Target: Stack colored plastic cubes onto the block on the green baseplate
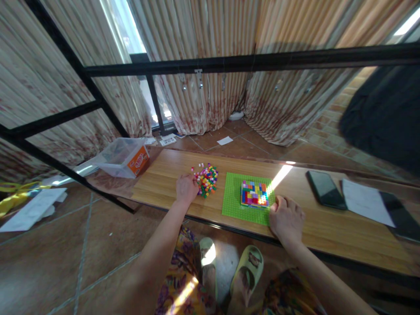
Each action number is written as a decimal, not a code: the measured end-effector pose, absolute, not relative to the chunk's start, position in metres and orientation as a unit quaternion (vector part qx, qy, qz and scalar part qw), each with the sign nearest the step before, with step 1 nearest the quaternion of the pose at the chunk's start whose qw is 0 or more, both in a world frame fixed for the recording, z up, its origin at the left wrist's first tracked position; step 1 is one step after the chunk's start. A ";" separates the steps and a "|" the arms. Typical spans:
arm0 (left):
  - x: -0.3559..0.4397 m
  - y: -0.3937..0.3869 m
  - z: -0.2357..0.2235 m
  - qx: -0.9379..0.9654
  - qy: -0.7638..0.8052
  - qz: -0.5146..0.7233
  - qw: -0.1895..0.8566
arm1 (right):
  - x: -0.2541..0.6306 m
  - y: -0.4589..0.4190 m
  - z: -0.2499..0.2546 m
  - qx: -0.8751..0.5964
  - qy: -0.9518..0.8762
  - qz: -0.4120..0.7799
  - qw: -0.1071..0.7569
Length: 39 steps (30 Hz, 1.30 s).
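At the left edge of a heap of small coloured bricks is my left hand, its fingers bent and touching the heap; whether a brick is between the fingertips is too small to make out. A green studded baseplate lies right of the heap. On it stands a low block built from many-coloured bricks, partly lit by a bright streak of sun. My right hand rests at the baseplate's right front corner with its fingers curled in, and what they hold, if anything, is hidden.
A phone, a white paper sheet and a dark flat object lie on the right of the wooden table. Beyond its left end sits a clear plastic bin with an orange label. A black metal bar crosses behind.
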<state>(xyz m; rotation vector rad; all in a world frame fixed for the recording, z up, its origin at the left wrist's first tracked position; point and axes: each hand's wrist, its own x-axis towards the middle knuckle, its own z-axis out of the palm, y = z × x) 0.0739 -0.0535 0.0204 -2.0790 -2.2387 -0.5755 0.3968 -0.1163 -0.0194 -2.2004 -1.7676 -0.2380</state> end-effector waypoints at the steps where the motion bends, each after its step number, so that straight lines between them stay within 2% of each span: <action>1: 0.074 -0.051 0.021 -0.672 -0.716 -0.188 0.019 | 0.397 -0.116 -0.020 -0.768 -0.616 -0.082 0.155; 9: 0.079 -0.036 0.025 -0.691 -0.704 -0.165 0.013 | 0.397 -0.116 -0.019 -0.769 -0.616 -0.086 0.150; 18: 0.084 -0.023 0.043 -0.695 -0.719 -0.020 0.002 | 0.394 -0.115 -0.019 -0.772 -0.610 -0.088 0.156; 25: 0.085 -0.025 0.053 -0.714 -0.700 -0.022 -0.002 | 0.393 -0.114 -0.019 -0.770 -0.608 -0.095 0.168; 28: 0.092 -0.036 0.058 -0.718 -0.689 -0.098 -0.030 | 0.393 -0.114 -0.019 -0.769 -0.608 -0.096 0.171; 34: 0.146 -0.067 0.048 -0.687 -0.578 -0.364 -0.250 | 0.391 -0.114 -0.018 -0.770 -0.605 -0.099 0.180; 39: 0.192 -0.077 0.036 -0.661 -0.551 -0.399 -0.315 | 0.391 -0.114 -0.018 -0.770 -0.603 -0.099 0.182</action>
